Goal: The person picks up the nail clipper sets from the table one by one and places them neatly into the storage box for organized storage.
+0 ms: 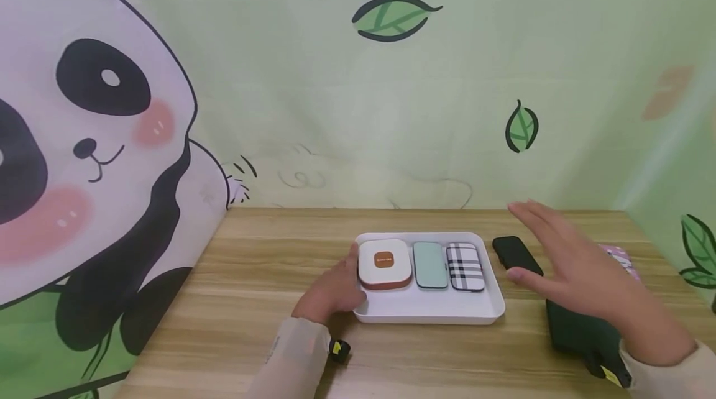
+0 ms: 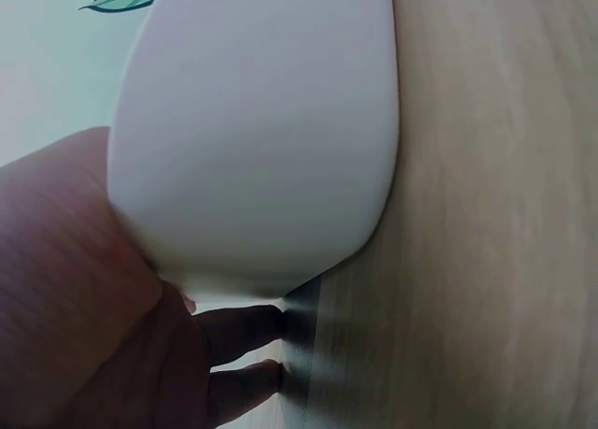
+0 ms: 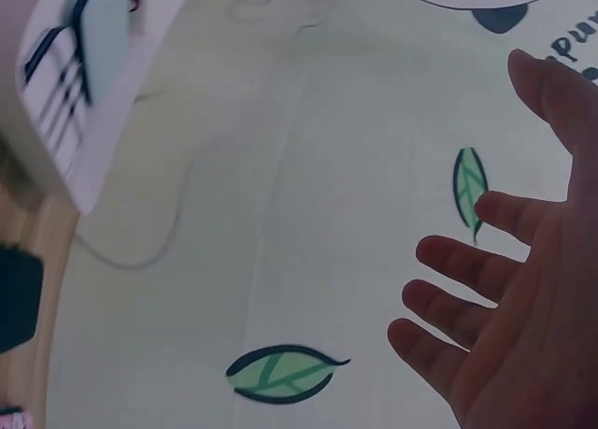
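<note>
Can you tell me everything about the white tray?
The white tray is a shallow rectangle with rounded corners and low, smooth, plastic-looking walls. It sits flat, right way up, on the wood-grained table. Inside, a white case, a mint case and a checked case lie in a row toward the back, with bare floor in front. The left grip holds its left end.

Screened nook: panda backdrop, woodgrain table.
</note>
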A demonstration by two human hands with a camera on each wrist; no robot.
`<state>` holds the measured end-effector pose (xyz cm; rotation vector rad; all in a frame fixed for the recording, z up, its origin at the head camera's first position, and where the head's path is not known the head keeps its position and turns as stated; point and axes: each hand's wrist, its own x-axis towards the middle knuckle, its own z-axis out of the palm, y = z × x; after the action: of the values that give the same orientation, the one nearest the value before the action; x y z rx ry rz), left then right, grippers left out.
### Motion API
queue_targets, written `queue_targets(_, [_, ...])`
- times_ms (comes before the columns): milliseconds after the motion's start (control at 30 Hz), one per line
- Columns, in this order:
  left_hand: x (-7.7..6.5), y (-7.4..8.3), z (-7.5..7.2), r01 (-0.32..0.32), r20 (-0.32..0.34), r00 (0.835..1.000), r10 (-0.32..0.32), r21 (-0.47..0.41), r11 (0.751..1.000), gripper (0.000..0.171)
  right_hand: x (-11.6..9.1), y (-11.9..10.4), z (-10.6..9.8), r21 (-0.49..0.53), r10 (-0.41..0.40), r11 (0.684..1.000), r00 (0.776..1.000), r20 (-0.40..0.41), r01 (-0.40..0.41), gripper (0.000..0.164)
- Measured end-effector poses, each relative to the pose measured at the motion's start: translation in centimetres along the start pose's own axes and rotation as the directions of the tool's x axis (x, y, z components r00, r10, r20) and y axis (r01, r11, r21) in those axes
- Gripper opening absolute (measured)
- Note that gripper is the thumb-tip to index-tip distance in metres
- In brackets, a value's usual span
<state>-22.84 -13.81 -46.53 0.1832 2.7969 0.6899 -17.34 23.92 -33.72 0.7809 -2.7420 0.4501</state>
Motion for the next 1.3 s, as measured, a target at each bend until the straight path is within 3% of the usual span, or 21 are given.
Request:
queue_targets(333, [0.1,-0.4,0.0,0.004,0.0,1.0,-0.004,-0.005,1.0,0.1,-1.1,2.6,0.8,-0.012,-0.005,1.0,1.0,0.027,0.005,0.09])
queue_targets(567, [-0.1,-0.2,0.2,-0.003,-0.009,1.0,0.003,-0.012,1.0,0.099,-2.4,3.7,1.4,-0.057,0.056,0.997,0.991,0.12,-0.049,0.096])
queue_targets(833, [-0.2,0.1,0.1,-0.004,-0.012,1.0,0.004,-0.029,1.0,0.099,-5.0,6.3,3.1,-0.127,0.106,0.989,0.963,0.249,-0.076,0.105])
queue_targets(1067, [-0.1,0.0,0.1,-0.002,-0.008,1.0,0.001,-0.036,0.999,0.099,-8.0,9.5,5.1,-0.168,0.185,0.977,0.917,0.352,-0.133,0.117])
queue_targets(1300, [0.0,-0.2,-0.1,-0.023,-0.005,1.0,0.023,-0.047,0.999,0.093,-10.0,11.8,5.6,-0.163,0.196,0.976,0.915,0.352,-0.147,0.116])
